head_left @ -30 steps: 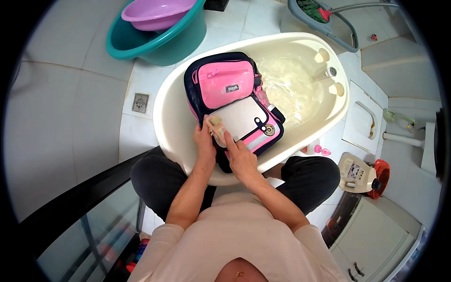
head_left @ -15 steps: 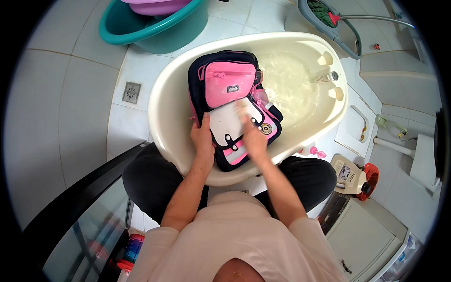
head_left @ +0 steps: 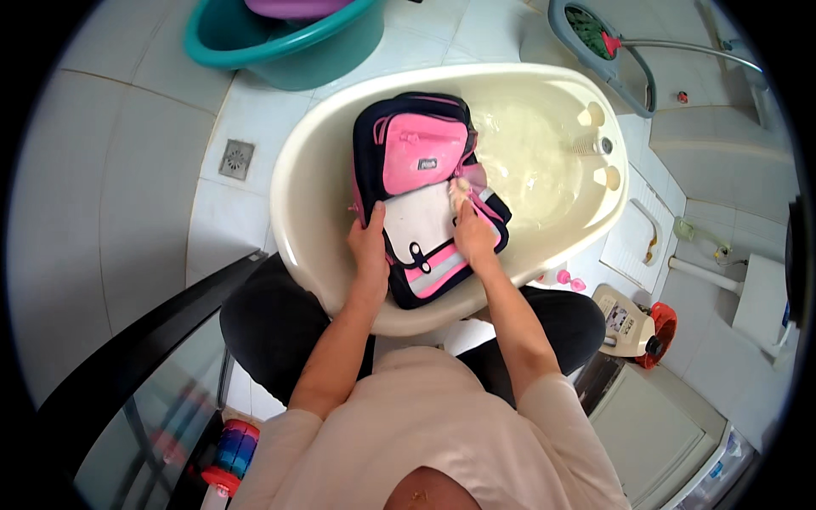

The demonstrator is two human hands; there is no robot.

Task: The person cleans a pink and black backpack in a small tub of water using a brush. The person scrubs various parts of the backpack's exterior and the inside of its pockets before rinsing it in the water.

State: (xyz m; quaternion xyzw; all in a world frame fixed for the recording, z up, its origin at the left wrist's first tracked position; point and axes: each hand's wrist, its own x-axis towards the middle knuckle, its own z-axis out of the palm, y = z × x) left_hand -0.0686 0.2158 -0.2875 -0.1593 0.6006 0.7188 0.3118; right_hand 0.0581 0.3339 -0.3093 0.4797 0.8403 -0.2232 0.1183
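Observation:
A pink, navy and white backpack [head_left: 421, 225] lies front side up in a cream plastic tub [head_left: 293, 183], in its left half. My left hand [head_left: 369, 248] grips the bag's left edge, with the thumb laid over the white panel. In my right hand [head_left: 473, 233] is a small pale brush-like thing [head_left: 460, 190], pressed on the right side of the white panel; its exact kind is blurred. That hand covers part of the flap's right buckle and the round badge. Shallow water [head_left: 531, 166] stands in the tub's right half.
A teal basin [head_left: 289, 64] with a purple one [head_left: 297, 7] inside stands at the far left, near a floor drain [head_left: 236, 159]. A grey bucket [head_left: 586, 38] is at the far right. A beige jug [head_left: 620, 321] and a red basket [head_left: 659, 336] sit near right.
My right hand has moved a little right across the white panel with the pale thing. The left hand keeps its hold on the bag. The view has shifted slightly.

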